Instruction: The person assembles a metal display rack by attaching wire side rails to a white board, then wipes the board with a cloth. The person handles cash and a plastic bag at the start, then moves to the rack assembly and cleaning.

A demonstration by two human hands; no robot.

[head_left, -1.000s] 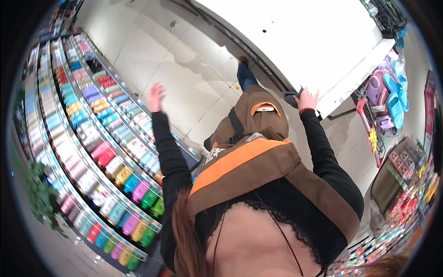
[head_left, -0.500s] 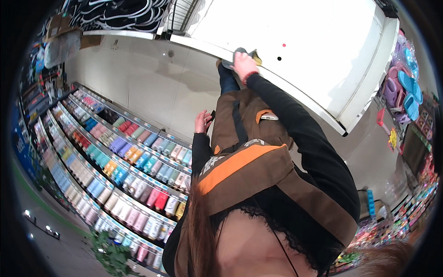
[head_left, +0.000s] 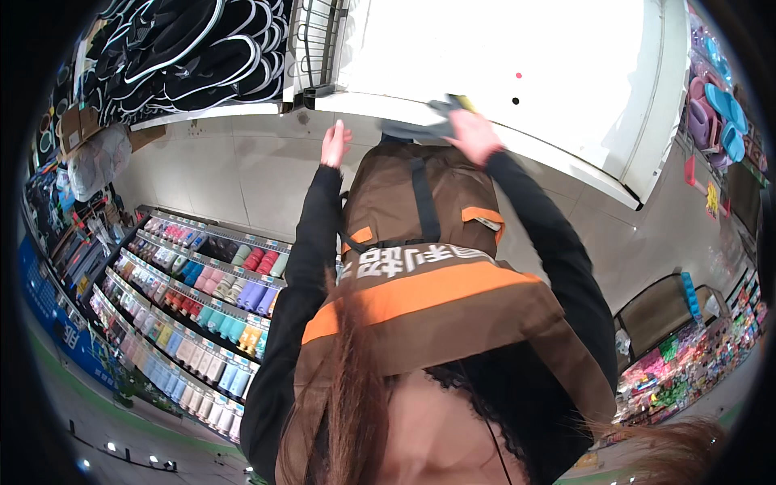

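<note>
Head view: I see the right hand [head_left: 473,133] clasping a dark slipper [head_left: 424,125] at the edge of the white display stand [head_left: 566,97]. Left hand [head_left: 334,145] is free, fingers loose, just beside it, above the brown apron [head_left: 420,242].

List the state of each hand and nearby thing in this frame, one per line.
Right hand: raised, gripping a dark item at the white display's edge.
Dark item: held, lying on the edge.
Left hand: raised, open, empty.
White display: top bare beyond the item.
Shelves of colourful cups: fully stocked.
Black slippers: hanging in rows.
</note>
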